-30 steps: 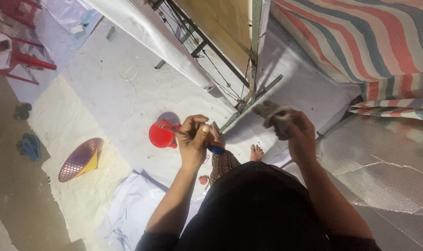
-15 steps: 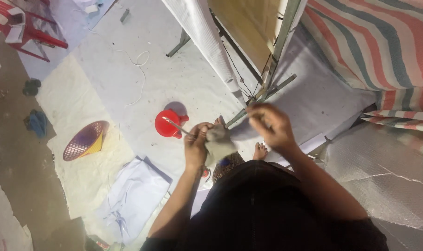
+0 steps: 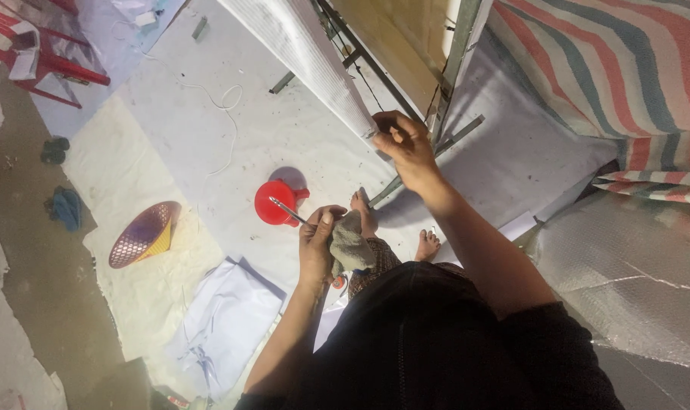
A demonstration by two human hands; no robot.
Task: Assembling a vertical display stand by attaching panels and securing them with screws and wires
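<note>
**Floor and surroundings, seen from above**

White sheeting (image 3: 231, 144) covers most of the floor, speckled with dirt; bare grey concrete (image 3: 18, 250) at left. A red chair (image 3: 41, 53) sits top left. A purple-and-yellow basket (image 3: 141, 234) lies tipped on a cream sheet. A white cord (image 3: 220, 99) loops across the sheeting. Striped red-blue-white tarp (image 3: 603, 68) hangs at right, silvery bubble-type foil (image 3: 626, 273) below it, probably insulation. Dim, flat light.
</note>
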